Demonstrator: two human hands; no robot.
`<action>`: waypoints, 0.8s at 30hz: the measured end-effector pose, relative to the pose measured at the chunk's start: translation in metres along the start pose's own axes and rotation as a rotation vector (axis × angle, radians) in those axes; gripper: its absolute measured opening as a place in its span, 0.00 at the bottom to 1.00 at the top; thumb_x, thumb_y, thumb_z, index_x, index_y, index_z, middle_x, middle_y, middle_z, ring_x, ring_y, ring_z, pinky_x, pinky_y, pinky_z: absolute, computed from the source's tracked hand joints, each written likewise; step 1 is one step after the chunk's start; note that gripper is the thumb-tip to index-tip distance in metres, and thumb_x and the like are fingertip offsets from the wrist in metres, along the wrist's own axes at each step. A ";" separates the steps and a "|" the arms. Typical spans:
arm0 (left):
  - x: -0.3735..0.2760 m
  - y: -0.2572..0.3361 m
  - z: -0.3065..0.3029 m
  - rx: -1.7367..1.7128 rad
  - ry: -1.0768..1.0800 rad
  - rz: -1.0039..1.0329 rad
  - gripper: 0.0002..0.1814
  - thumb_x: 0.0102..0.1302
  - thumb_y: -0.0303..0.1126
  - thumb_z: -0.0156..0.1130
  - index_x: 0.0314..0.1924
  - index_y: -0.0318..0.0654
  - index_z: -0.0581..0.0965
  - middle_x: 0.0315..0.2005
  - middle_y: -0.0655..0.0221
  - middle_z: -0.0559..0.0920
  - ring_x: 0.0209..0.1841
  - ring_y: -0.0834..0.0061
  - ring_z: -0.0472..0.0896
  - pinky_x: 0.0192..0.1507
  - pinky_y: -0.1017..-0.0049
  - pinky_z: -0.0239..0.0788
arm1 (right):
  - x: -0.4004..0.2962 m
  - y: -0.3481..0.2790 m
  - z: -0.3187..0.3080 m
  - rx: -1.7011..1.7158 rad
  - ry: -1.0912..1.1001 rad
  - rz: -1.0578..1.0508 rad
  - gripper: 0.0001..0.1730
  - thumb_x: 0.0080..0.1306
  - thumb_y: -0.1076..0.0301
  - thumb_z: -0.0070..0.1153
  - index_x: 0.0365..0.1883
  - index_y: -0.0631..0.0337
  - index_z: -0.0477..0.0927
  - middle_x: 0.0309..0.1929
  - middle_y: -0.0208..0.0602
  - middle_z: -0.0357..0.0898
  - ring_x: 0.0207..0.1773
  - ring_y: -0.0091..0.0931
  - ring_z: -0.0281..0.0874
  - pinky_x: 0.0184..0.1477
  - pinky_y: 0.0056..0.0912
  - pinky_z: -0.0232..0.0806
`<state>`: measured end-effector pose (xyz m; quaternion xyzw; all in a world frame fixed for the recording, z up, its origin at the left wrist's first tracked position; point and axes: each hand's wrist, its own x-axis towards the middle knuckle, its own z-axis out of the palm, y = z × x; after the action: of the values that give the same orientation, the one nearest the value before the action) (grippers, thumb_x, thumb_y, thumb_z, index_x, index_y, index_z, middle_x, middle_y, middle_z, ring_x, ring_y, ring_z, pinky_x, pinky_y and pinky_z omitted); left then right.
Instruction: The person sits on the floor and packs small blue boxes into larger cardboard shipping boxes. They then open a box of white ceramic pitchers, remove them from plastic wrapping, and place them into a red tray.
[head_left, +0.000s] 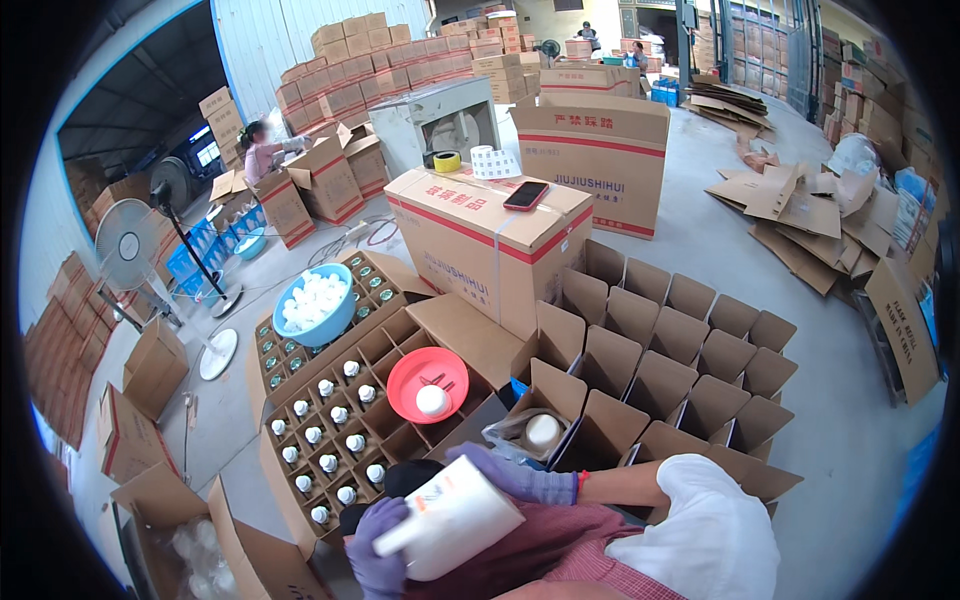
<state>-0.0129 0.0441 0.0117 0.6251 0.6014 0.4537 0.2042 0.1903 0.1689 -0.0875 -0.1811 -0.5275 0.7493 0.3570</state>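
Note:
A white jug-shaped flask body (461, 517) with a handle and orange-and-grey printing lies tilted across my lap, blurred by motion. My left hand (379, 544), in a purple glove, grips it on the handle side. My right hand (502, 472), also gloved in purple, holds its upper end. Just ahead, a red plastic bowl (401, 409) holds a white round cap (432, 401) and small dark tools (435, 381). It rests on a partitioned carton (397, 337) with several white-topped bottles (338, 414) standing in its cells.
Open cartons with raised flaps (652, 337) stand at right, one holding a plastic-wrapped white item (541, 433). A blue basin of white caps (313, 304) sits on another divided carton. A closed carton (487, 232) carries a phone (526, 196) and tape rolls. Pedestal fans (129, 246) stand left.

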 end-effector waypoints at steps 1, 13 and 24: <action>-0.005 0.005 -0.010 -0.200 0.044 -0.385 0.15 0.65 0.36 0.60 0.42 0.31 0.85 0.36 0.66 0.87 0.41 0.71 0.84 0.49 0.68 0.73 | 0.005 -0.015 0.007 -0.525 -0.029 -0.361 0.24 0.74 0.52 0.43 0.58 0.60 0.73 0.55 0.46 0.73 0.61 0.38 0.67 0.65 0.39 0.61; -0.037 -0.028 -0.044 -0.199 0.133 -0.455 0.17 0.68 0.39 0.56 0.43 0.31 0.84 0.35 0.65 0.87 0.40 0.72 0.84 0.46 0.70 0.74 | 0.006 0.011 0.028 -0.617 -0.231 -0.301 0.30 0.76 0.54 0.46 0.72 0.59 0.62 0.69 0.44 0.65 0.73 0.36 0.61 0.72 0.38 0.55; -0.080 -0.023 -0.118 0.000 0.268 -0.414 0.20 0.71 0.41 0.53 0.44 0.30 0.83 0.34 0.64 0.86 0.39 0.73 0.84 0.43 0.72 0.75 | -0.072 0.102 0.182 -0.171 -1.029 -0.130 0.26 0.70 0.55 0.56 0.62 0.58 0.73 0.63 0.46 0.70 0.63 0.40 0.71 0.64 0.46 0.63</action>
<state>-0.1110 -0.0612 0.0273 0.4227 0.7385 0.4810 0.2114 0.0858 -0.0228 -0.1201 0.2148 -0.7040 0.6720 0.0814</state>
